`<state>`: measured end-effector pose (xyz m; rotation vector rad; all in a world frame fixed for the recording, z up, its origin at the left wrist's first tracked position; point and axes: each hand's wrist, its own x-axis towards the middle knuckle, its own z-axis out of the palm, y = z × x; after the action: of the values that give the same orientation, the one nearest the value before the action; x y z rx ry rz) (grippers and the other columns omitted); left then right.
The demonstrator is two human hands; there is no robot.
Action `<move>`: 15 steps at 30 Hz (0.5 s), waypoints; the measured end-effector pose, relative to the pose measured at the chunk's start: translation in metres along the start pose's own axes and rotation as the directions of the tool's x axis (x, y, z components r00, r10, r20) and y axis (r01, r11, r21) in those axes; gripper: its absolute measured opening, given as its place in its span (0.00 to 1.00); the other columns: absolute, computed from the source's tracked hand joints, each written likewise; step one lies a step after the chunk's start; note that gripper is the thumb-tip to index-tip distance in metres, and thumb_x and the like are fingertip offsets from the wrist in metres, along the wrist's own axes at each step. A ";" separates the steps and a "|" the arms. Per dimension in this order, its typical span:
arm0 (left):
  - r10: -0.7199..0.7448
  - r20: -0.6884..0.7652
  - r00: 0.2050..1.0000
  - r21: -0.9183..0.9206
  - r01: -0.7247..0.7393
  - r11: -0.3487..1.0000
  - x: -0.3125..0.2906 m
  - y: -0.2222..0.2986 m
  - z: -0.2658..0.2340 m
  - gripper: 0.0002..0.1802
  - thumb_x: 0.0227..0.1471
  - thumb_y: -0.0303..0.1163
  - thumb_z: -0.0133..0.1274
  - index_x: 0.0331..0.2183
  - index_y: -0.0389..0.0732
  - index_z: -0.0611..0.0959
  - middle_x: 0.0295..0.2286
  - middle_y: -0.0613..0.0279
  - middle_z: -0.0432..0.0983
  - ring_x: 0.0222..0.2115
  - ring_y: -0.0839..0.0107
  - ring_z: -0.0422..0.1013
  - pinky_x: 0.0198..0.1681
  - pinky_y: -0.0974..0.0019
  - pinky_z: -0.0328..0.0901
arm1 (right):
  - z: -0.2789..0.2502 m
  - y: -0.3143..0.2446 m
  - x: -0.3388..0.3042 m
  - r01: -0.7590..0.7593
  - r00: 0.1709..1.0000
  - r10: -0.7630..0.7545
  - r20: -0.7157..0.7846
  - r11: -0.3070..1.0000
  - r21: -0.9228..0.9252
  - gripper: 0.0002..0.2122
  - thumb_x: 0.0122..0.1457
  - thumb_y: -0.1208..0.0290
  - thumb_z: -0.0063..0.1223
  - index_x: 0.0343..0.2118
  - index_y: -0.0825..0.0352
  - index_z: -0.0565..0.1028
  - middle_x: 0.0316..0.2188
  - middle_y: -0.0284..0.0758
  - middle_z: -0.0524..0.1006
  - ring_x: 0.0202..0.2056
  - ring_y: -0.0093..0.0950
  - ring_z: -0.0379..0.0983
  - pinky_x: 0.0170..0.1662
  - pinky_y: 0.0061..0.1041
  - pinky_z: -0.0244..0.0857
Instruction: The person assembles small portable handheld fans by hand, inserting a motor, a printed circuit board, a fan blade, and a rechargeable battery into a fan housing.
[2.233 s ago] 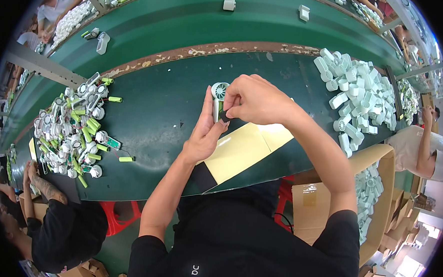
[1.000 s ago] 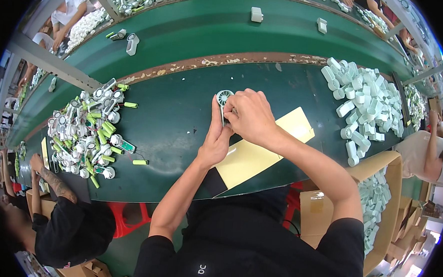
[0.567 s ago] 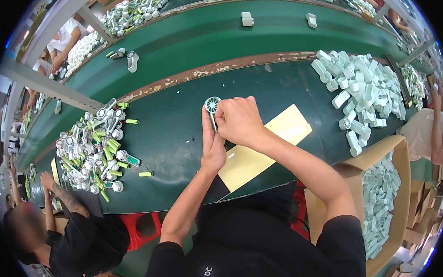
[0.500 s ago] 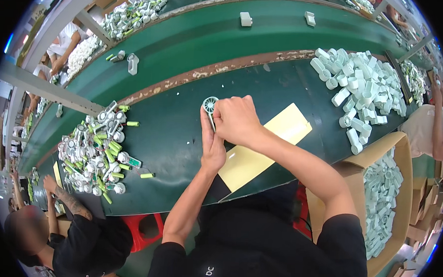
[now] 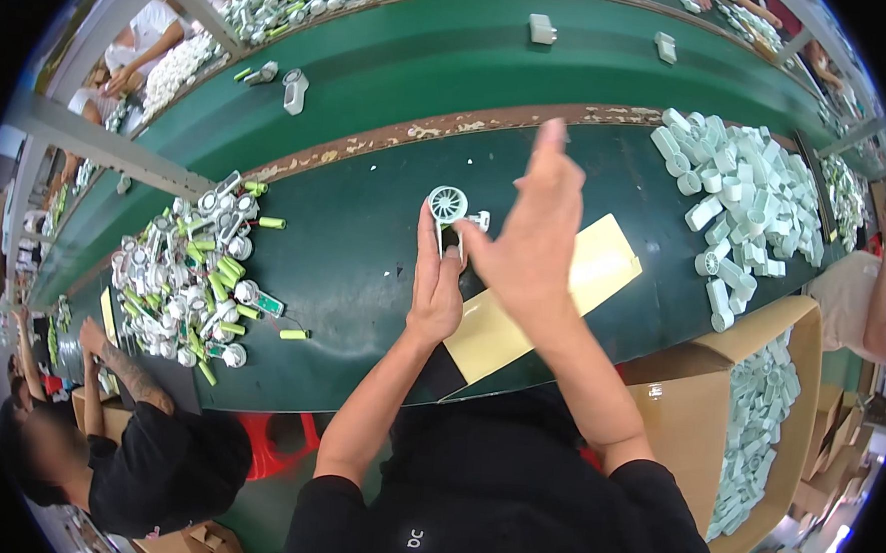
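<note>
- Fan housing (image 5: 448,205), qty 1: pale green, round spoked end pointing away from the wearer, held above the desk (image 5: 355,232) near its middle.
- Head view, hands: 2, apart. Left hand (image 5: 435,291) clamped on the housing, palm along its handle. Right hand (image 5: 538,226) spread, motion-blurred, just right of it; can't tell if the thumb touches.
- 1 small white part (image 5: 481,220) between housing and right hand; can't tell if it's joined to the housing.
- 1 yellow sheet (image 5: 604,260) on the desk, partly under the right forearm.
- 2 piles on the desk, too tangled to count: white assemblies with green cylinders (image 5: 187,288) at left, pale green shells (image 5: 743,197) at right.
- 1 green cylinder (image 5: 295,335) at the left pile's near right edge.
- 1 cardboard box (image 5: 681,414) at lower right, more shells inside, uncountable.
- Green belt (image 5: 414,65) beyond: 3 pale pieces, plus 1 assembly with a green cylinder.
</note>
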<state>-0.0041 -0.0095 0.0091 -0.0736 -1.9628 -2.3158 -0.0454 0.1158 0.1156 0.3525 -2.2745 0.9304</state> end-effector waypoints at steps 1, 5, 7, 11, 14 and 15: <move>-0.004 0.027 1.000 -0.065 0.006 0.998 0.004 0.004 0.003 0.38 0.67 0.26 0.36 0.73 0.39 0.44 0.56 0.59 0.67 0.45 0.77 0.65 0.51 0.71 0.63 | -0.011 0.007 0.007 -0.128 0.985 0.115 0.125 0.986 0.105 0.55 0.42 0.73 0.74 0.73 0.67 0.49 0.52 0.45 0.71 0.50 0.43 0.68 0.57 0.43 0.63; -0.108 0.113 0.988 -0.251 0.134 0.959 0.004 0.024 0.001 0.39 0.66 0.25 0.34 0.73 0.37 0.43 0.61 0.58 0.61 0.47 0.73 0.65 0.54 0.68 0.64 | -0.033 0.050 0.018 -0.253 0.820 0.005 0.573 0.900 0.355 0.52 0.45 0.71 0.74 0.73 0.66 0.52 0.64 0.45 0.66 0.65 0.43 0.63 0.66 0.38 0.58; -0.102 0.156 0.982 -0.206 0.134 0.969 0.005 0.027 -0.005 0.38 0.66 0.26 0.35 0.73 0.37 0.44 0.58 0.60 0.64 0.43 0.75 0.64 0.50 0.68 0.64 | -0.030 0.053 0.013 -0.167 0.802 -0.086 0.591 0.918 0.360 0.52 0.45 0.71 0.74 0.73 0.65 0.52 0.67 0.44 0.64 0.67 0.43 0.61 0.68 0.38 0.56; -0.068 0.176 0.982 -0.148 0.094 0.984 0.007 0.029 0.000 0.34 0.67 0.29 0.36 0.71 0.34 0.53 0.49 0.63 0.71 0.36 0.78 0.62 0.42 0.71 0.63 | -0.013 0.045 -0.001 -0.086 0.783 -0.180 0.596 0.917 0.390 0.52 0.44 0.70 0.75 0.72 0.64 0.55 0.68 0.46 0.63 0.68 0.47 0.59 0.69 0.40 0.55; -0.061 0.135 0.989 -0.146 0.080 0.986 0.007 0.029 0.005 0.31 0.68 0.30 0.37 0.69 0.33 0.59 0.46 0.64 0.72 0.35 0.79 0.61 0.40 0.73 0.61 | -0.003 0.043 -0.012 -0.187 0.781 -0.115 0.614 0.894 0.406 0.48 0.43 0.71 0.74 0.70 0.64 0.59 0.66 0.46 0.65 0.65 0.49 0.63 0.67 0.41 0.59; -0.065 0.103 0.993 -0.153 0.080 0.985 0.006 0.029 0.006 0.29 0.69 0.30 0.37 0.68 0.33 0.61 0.46 0.65 0.72 0.35 0.79 0.61 0.40 0.74 0.61 | -0.003 0.042 -0.013 -0.176 0.796 -0.109 0.595 0.899 0.401 0.47 0.43 0.72 0.73 0.69 0.64 0.60 0.66 0.45 0.66 0.64 0.48 0.64 0.66 0.41 0.60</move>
<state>-0.0072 -0.0087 0.0395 -0.1322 -1.8514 -2.5572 -0.0538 0.1478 0.0858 0.9301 -2.6146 1.5341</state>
